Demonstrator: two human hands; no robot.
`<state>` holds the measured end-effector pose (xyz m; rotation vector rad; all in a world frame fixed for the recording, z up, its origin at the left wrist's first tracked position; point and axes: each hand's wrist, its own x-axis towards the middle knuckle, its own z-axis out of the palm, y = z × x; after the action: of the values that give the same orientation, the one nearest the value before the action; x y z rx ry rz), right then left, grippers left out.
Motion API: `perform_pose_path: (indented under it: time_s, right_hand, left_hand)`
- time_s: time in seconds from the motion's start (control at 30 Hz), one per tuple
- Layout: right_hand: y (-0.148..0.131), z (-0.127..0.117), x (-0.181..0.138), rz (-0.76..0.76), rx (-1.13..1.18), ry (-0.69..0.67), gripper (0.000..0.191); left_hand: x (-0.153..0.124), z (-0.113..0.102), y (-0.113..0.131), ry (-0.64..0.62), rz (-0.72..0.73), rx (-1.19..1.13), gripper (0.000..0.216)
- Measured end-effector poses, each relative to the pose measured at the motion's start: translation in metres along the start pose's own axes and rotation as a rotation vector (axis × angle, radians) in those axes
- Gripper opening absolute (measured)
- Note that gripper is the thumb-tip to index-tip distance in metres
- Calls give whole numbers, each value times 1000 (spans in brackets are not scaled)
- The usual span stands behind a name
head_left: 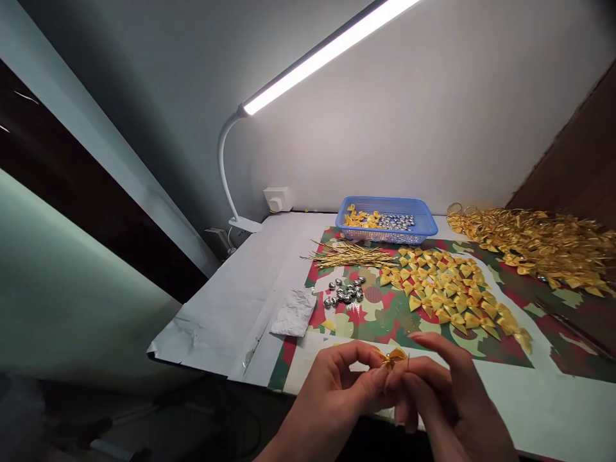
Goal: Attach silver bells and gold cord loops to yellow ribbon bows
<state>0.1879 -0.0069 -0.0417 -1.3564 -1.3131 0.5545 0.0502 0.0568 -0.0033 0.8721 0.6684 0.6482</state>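
Above the table's front edge, a small yellow ribbon bow (397,354) with shiny gold strand at its middle sits between my hands. My left hand (339,385) pinches the bow with thumb and forefinger. Close against it on the right, my right hand (440,391) has its thumb and a finger pressed together, while its forefinger is raised. A thin strand (409,360) stands up at the fingertips of my right hand. The fingers partly hide the bow's lower side and the strand's ends.
Beyond my hands lie rows of yellow bows (447,285), silver beads (347,293), a bundle of gold ties (353,255) and crumpled white paper (294,312). A blue basket (423,221) holds bows and beads. Finished-looking gold bows (543,247) heap at right. A lamp (226,154) arches overhead.
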Motion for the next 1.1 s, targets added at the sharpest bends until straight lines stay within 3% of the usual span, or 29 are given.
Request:
perform_pose_path:
  time_s: [0.1, 0.27, 0.63, 0.8, 1.0, 1.1]
  right_hand:
    - [10, -2, 5, 20, -34, -22, 8]
    - [22, -3, 9, -220, -138, -70, 14]
    - [24, -3, 6, -329, -568, -70, 28]
    - [26, -2, 7, -297, -474, -119, 25]
    - [27, 14, 2, -203, -198, -9, 11]
    - [27, 23, -1, -136, -98, 21, 16]
  left_hand:
    - [-3, -4, 0, 24, -8, 34, 21]
    - [-3, -10, -2, 56, -7, 133, 25]
    - [-1, -11, -3, 89, -11, 199, 31]
    - [1, -12, -5, 104, -4, 176, 33]
    - [4, -15, -14, 138, 27, 270, 23]
    - [4, -14, -15, 174, 75, 315, 15]
